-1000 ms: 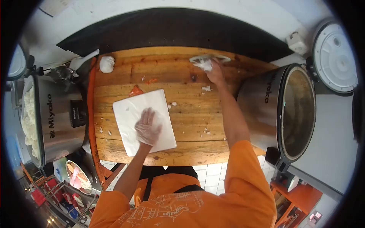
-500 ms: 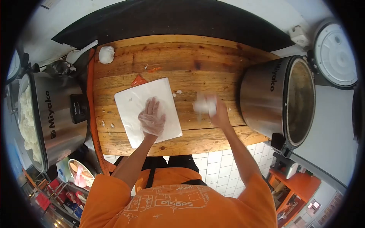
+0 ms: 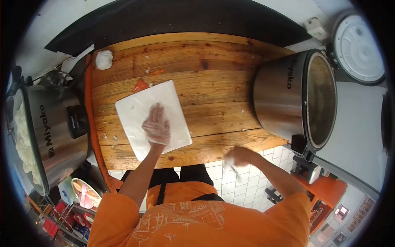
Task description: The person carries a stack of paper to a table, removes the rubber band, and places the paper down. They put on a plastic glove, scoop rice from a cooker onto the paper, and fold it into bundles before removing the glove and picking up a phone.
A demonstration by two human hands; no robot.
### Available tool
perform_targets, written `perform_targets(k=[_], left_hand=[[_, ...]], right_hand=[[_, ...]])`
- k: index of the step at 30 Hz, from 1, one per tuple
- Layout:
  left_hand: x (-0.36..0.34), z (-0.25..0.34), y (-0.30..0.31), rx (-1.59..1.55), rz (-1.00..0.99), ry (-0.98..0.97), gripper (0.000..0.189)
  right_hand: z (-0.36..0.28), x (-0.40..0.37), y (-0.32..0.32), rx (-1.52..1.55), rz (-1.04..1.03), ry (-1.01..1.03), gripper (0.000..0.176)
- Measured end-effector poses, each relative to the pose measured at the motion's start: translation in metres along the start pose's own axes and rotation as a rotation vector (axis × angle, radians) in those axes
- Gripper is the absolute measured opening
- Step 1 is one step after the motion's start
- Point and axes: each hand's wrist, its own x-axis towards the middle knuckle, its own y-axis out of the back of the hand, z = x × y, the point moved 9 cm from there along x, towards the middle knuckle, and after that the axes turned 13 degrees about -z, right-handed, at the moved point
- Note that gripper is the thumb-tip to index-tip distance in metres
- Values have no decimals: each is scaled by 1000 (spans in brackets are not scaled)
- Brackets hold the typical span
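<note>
My left hand [image 3: 157, 125], in a clear plastic glove, lies flat with fingers extended on a stack of white paper sheets [image 3: 175, 109]. The stack sits slightly turned on the wooden table [image 3: 218, 86]. At the table's front edge, my right hand [image 3: 242, 156] is closed around a crumpled white piece [image 3: 228, 164]; motion blur hides whether it is cloth or paper. No glove shows on this hand. An orange-red scrap [image 3: 140, 85] pokes out behind the stack.
A rice cooker full of white rice [image 3: 26, 144] stands at left, a second steel cooker [image 3: 279, 90] at right. A white bundle [image 3: 104, 60] and a white rice paddle [image 3: 78, 57] are at the back left. Small crumbs [image 3: 105, 136] dot the table.
My right hand has swept from the middle of the table towards me, to the front edge, with the white piece. Crumbs right of the stack are gone. The left hand stays on the paper.
</note>
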Motion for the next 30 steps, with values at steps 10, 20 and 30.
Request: perform_targets(k=[10, 20, 30], left_hand=[[-3, 12, 6, -89, 86, -100, 53], [-4, 20, 8, 57, 84, -75, 50], [-10, 25, 7, 8, 49, -151, 54]], right_hand=[[89, 17, 90, 539, 1689, -378, 43], [89, -45, -169, 1369, 1914, -419, 35], [224, 17, -324, 1124, 1596, -986, 40]])
